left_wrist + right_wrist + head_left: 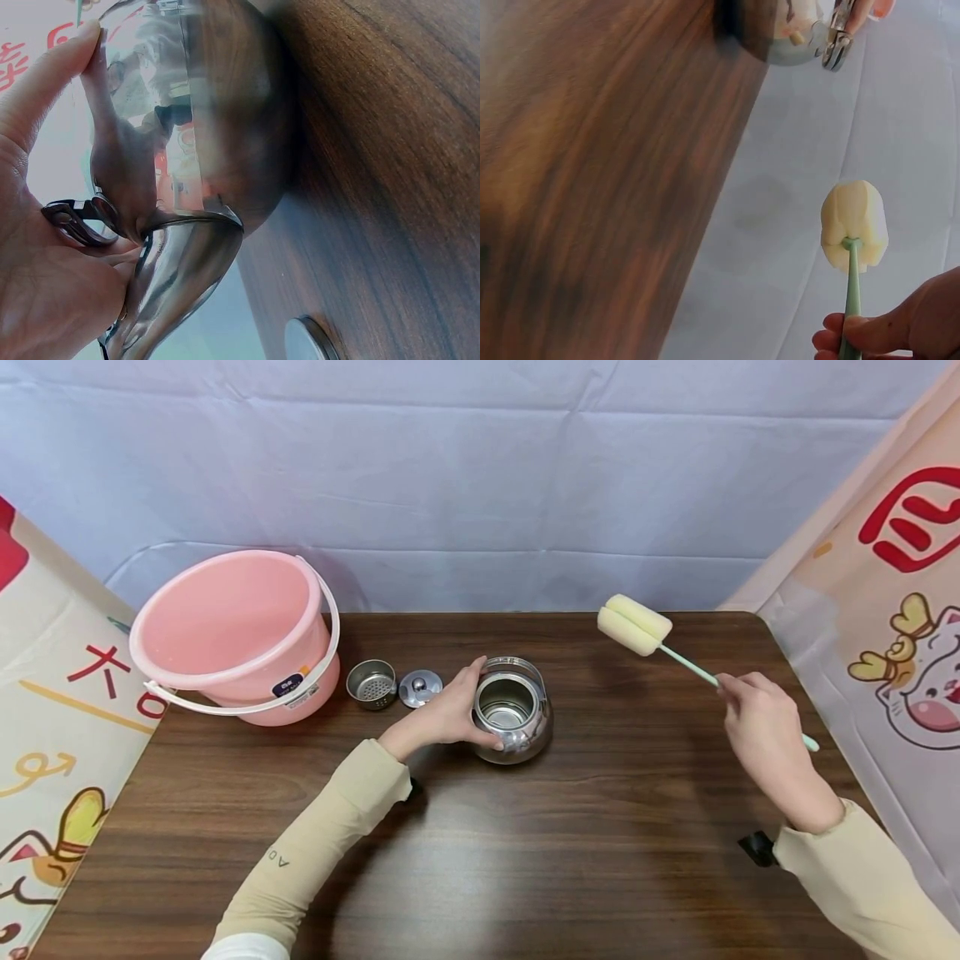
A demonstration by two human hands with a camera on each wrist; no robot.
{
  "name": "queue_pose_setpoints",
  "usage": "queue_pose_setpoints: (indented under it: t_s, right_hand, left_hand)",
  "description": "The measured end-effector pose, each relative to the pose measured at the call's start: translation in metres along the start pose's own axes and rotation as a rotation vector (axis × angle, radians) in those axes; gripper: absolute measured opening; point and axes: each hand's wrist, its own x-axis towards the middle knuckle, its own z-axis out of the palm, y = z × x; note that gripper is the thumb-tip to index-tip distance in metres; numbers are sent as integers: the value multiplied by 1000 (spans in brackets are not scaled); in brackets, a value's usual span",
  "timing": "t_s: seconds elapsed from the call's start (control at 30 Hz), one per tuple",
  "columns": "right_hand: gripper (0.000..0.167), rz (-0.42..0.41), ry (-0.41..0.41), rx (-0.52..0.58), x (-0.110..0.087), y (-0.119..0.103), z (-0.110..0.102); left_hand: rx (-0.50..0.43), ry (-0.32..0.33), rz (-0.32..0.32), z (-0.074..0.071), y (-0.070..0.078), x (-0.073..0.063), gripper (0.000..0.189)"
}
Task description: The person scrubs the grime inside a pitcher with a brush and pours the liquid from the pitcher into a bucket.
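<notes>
A shiny steel teapot [534,739] stands uncovered on the table, its bail handle tipped toward the back of the rim. My left hand [450,710] grips it from the left, thumb at the front of the opening and fingers toward the back. In the left wrist view the spout [191,266] passes beside the palm. Over the table's right side, my right hand [768,735] holds a bottle brush by its thin green handle [853,300]. The brush's pale yellow sponge head [633,625] is in the air, apart from the teapot.
Left of the teapot lie a steel lid [420,681] with a knob and a perforated strainer cup [371,685]. A pink bucket [225,618] with a white handle stands at the back left. Behind the wooden table [562,860] hangs a pale cloth [450,485].
</notes>
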Motion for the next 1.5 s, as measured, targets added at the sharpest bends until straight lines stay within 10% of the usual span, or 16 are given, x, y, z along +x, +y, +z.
queue_pose_setpoints:
  t_s: [1.5]
  right_hand:
    - [20, 181, -229, -82, -46, 55, 16]
  left_hand:
    - [-9, 15, 25, 0, 1, -1, 121]
